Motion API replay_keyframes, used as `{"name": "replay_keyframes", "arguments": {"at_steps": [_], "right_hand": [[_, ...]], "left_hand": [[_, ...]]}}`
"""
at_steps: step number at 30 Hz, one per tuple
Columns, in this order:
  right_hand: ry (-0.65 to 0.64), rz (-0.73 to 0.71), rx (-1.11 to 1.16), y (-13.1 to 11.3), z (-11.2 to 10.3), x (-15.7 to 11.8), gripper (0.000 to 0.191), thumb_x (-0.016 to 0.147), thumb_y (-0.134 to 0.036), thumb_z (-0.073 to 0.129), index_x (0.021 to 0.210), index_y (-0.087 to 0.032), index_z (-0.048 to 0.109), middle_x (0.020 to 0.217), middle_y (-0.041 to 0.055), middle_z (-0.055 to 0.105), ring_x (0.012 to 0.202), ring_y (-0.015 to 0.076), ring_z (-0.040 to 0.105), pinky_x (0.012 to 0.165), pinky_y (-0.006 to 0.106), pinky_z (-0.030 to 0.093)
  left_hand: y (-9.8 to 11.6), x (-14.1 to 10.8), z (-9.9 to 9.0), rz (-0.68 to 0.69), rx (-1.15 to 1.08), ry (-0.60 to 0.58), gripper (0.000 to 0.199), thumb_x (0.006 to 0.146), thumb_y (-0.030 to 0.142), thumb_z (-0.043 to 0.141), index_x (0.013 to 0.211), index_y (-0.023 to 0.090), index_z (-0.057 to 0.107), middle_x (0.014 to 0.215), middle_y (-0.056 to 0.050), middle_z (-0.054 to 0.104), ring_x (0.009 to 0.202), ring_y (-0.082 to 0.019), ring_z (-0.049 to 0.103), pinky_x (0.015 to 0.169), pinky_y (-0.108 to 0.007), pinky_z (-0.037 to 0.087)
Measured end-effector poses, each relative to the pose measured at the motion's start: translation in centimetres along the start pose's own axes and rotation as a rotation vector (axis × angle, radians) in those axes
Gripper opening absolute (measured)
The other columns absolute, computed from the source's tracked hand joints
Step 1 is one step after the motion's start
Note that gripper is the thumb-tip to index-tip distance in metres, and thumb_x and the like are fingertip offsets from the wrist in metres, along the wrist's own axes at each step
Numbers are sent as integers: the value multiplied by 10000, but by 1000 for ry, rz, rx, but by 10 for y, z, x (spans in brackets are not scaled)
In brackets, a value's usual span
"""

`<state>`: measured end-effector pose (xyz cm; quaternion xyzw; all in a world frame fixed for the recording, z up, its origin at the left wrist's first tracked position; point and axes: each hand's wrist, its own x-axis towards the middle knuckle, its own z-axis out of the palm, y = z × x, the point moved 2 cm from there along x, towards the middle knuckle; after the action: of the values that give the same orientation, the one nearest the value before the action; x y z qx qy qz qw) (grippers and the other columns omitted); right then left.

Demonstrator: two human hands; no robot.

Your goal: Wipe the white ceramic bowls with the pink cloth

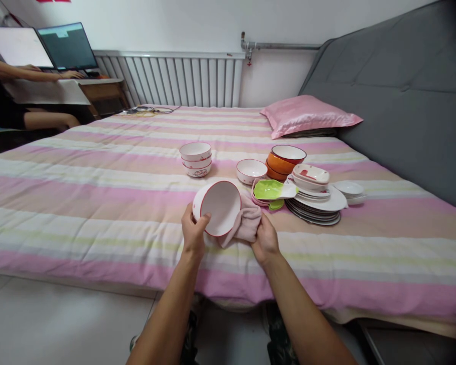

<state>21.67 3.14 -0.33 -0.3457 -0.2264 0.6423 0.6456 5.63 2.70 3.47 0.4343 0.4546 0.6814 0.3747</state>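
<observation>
My left hand (194, 230) grips a white bowl (222, 208) with a red rim, thumb over the edge, tilted so its inside faces me. A pink cloth (248, 223) is bunched in my right hand (265, 239) and lies against the bowl's right side. Beyond them stands a stack of similar white bowls (196, 159), and a single white bowl (251, 171) sits to its right. Close by on the right are green leaf-shaped dishes (268, 190), stacked orange bowls (280, 163), and a pile of plates (329, 202) topped with rectangular white dishes (310, 175).
A striped bedspread (99, 203) covers the bed under everything. Small white dishes (349, 190) lie right of the plates. Farther back are a pink pillow (309, 114), a grey headboard (399, 101), cables (152, 110) and a radiator (175, 78). Another person (23, 96) sits by monitors at left.
</observation>
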Motion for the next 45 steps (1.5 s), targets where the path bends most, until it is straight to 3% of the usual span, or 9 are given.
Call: {"name": "replay_keyframes", "arguments": {"at_steps": [3,6,10,14,23,29,40,45], "right_hand": [[-2,27,-39,2,-2,0,225,722,-350,594,824,-184,706,865,23,738,811,179,679,697,276,553],[-96,2,-78,1,1,-1,253,721,-332,625,912,-184,697,945,18,726,854,167,667,764,269,536],[-151,-46,-152,1,5,-3,346,707,-355,699,1012,-197,663,1014,17,703,895,162,649,790,254,512],[-178,-74,-258,4,7,-5,365,715,-426,705,988,-193,635,915,7,695,820,159,638,724,248,507],[-70,-120,-274,10,-4,0,419,749,-443,669,1075,-191,595,1010,30,676,932,189,614,815,302,487],[-12,-202,-313,12,-7,3,414,782,-462,621,1093,-192,583,1030,41,675,950,205,609,836,328,471],[13,-499,-527,1,-7,6,345,852,-431,533,1080,-175,571,1047,72,655,968,213,598,862,353,459],[40,-623,-669,-10,-8,5,356,887,-400,476,1164,-188,548,1114,86,647,1042,222,585,903,375,451]], "left_hand": [[1,0,0,23,15,-21,407,599,322,632,975,165,620,873,-30,620,829,-209,564,725,-277,438],[1,-1,0,41,25,-31,418,596,318,626,987,170,623,882,-31,621,837,-216,567,730,-282,441],[3,-1,-1,89,38,-84,484,593,315,641,1054,168,615,962,-51,637,914,-242,574,777,-299,447],[7,-1,-1,122,75,-166,536,584,313,667,1095,165,604,1012,-67,639,955,-265,573,819,-330,451],[15,-4,8,137,162,-353,618,537,268,663,1136,152,568,1113,-106,609,1068,-296,552,911,-360,430],[19,-5,11,218,298,-422,650,530,253,623,1160,135,516,1118,-110,587,1043,-284,551,882,-374,453],[22,-7,10,340,392,-500,716,525,185,637,1225,166,489,1169,-100,573,1075,-274,550,841,-344,495],[24,-9,12,397,449,-526,755,500,164,652,1233,163,469,1159,-105,570,1052,-268,559,862,-362,489]]}}
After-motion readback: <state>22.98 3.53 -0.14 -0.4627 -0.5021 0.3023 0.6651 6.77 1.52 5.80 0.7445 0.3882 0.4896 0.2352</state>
